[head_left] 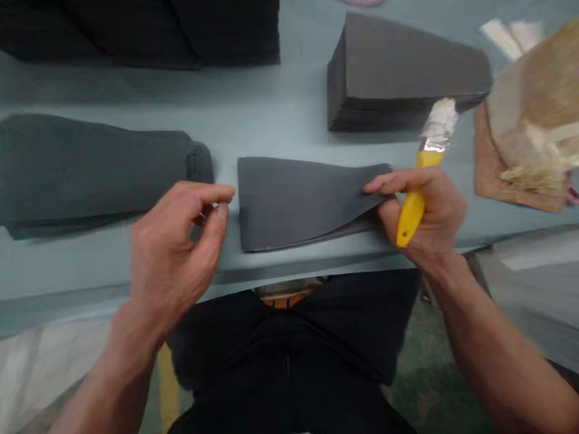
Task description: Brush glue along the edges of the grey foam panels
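Observation:
A dark grey tapered sheet piece (303,205) lies before me on the table, apparently in layers, its right end lifted and bent. My right hand (425,205) pinches that narrow end between thumb and forefinger. The same hand holds a paintbrush (414,208) with a yellow handle, its whitish bristles pointing up and away. Just left of the piece's straight edge is my left hand (181,235), thumb and forefinger tips brought together in a loose pinch, with nothing visible in them. It does not touch the piece. Its other fingers are curled and partly hidden.
A neat stack of grey tapered pieces (407,60) stands at the back right. Dark green-grey pieces (90,169) are piled at left. Black stacks (136,30) fill the back left. A container smeared with dried residue (534,108) stands on a brown board (488,169) at right.

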The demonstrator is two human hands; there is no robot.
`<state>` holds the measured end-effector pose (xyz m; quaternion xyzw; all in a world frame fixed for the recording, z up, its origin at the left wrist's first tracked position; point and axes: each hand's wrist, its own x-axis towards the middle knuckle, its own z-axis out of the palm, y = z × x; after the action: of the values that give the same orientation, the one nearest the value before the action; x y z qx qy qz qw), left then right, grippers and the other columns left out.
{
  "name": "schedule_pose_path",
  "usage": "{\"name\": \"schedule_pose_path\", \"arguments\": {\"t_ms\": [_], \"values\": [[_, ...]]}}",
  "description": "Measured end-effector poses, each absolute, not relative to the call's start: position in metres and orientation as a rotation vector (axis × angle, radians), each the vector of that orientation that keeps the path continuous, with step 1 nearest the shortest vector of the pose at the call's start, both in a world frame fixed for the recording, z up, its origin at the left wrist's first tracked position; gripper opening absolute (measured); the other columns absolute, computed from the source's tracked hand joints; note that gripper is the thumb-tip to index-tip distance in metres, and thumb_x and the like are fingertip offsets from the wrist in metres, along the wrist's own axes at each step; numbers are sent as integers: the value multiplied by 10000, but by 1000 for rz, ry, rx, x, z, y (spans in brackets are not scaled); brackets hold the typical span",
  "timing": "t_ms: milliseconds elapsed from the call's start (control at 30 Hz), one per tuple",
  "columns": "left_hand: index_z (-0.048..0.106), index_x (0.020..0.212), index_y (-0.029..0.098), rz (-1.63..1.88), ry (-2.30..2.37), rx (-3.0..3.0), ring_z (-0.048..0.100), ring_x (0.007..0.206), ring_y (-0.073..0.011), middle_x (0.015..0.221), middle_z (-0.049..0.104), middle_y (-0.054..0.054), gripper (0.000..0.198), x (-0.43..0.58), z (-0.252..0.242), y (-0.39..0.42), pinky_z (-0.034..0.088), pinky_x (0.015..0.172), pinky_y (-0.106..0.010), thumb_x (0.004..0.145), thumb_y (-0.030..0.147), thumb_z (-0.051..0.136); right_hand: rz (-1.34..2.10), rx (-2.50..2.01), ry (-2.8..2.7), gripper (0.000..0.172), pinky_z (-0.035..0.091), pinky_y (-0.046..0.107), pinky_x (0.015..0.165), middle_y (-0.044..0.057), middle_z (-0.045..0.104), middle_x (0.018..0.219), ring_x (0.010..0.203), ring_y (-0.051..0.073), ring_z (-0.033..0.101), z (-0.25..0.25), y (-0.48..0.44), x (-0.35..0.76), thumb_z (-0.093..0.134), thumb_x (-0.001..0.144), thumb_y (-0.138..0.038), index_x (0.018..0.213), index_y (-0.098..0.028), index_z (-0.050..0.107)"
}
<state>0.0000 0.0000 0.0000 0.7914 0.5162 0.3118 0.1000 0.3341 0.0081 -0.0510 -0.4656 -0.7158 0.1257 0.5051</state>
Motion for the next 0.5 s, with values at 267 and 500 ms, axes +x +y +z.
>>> {"name": "schedule_pose_path", "arguments": {"t_ms": [267, 500], "values": [[700, 1211, 142, 757, 1176, 2579, 695, 1148, -195, 1200, 750, -77, 199, 28, 20, 21, 532, 1055, -339, 1077, 154, 554, 332, -1123, -1749, 297, 645, 365, 759, 0, 803, 932, 851, 213, 797, -48, 9, 333, 615, 810, -48, 958, -306, 626], [730, 1165, 196, 448, 914, 2737, 657, 992, -270, 1197, 728, -93, 359, 51, 7, 47, 547, 865, -435, 1118, 296, 389, 348, -1050, -1799, 204, 635, 329, 799, 13, 796, 950, 862, 175, 781, -49, 13, 338, 588, 858, -79, 973, -244, 624]]}}
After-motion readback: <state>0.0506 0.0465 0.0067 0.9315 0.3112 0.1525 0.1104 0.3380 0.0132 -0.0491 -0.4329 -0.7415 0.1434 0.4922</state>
